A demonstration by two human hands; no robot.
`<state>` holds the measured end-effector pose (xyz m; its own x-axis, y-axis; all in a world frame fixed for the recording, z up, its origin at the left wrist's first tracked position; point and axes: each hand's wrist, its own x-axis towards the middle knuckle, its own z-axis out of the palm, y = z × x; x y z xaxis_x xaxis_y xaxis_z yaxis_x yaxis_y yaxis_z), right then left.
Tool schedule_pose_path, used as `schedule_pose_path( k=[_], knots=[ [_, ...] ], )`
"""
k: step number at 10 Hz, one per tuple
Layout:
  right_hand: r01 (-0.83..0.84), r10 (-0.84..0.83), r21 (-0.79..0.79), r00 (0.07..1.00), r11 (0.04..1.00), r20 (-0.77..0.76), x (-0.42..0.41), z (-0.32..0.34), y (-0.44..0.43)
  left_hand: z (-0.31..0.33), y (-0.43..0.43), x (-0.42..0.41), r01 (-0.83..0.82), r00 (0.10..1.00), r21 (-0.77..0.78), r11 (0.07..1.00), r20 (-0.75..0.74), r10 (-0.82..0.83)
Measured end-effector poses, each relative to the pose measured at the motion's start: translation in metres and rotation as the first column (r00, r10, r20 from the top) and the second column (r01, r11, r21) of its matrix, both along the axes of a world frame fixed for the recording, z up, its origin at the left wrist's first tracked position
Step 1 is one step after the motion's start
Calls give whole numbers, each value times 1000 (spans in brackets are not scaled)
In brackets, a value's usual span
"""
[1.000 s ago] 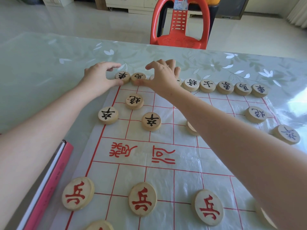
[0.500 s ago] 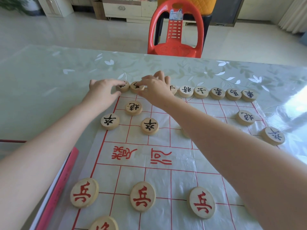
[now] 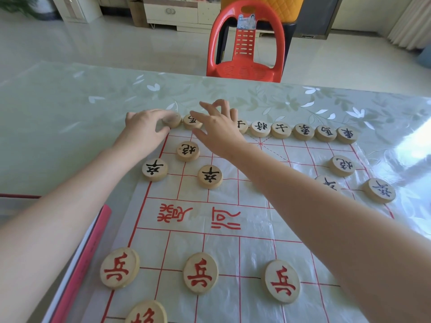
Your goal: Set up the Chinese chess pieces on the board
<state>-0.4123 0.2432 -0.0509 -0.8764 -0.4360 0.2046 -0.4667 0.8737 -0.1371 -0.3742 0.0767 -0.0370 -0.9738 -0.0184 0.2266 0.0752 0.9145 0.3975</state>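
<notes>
A white plastic board point(image 3: 256, 217) with a red grid lies on the table. Black-lettered wooden pieces line its far edge, among them one point(image 3: 260, 129) near the middle and one point(image 3: 347, 135) at the right end. My left hand point(image 3: 144, 128) pinches the far-left black piece point(image 3: 173, 119) at the corner. Over the second piece point(image 3: 191, 121) hovers my right hand point(image 3: 217, 130), fingers spread and holding nothing. Black cannons point(image 3: 187, 151) point(image 3: 342, 165) and black soldiers point(image 3: 154, 169) point(image 3: 210, 176) point(image 3: 380, 190) stand further in. Red soldiers point(image 3: 119, 268) point(image 3: 200, 272) point(image 3: 282, 284) sit near me.
A red plastic chair point(image 3: 245, 43) stands beyond the far table edge. A pink-edged flat box point(image 3: 77, 264) lies along the board's left side. A red cannon piece point(image 3: 147, 313) sits at the bottom edge. My right forearm hides part of the board's middle.
My right hand has let go of the second back-row piece and spread its fingers. My left hand stays on the corner piece. The view has tilted up slightly.
</notes>
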Motion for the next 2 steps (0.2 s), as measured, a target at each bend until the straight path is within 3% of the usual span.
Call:
schedule_pose_path(
  k=[2],
  knots=[
    [28,-33,-157,999,987,-29,21,22,7,14,0,20,-7,999,158,987,-45,14]
  ],
)
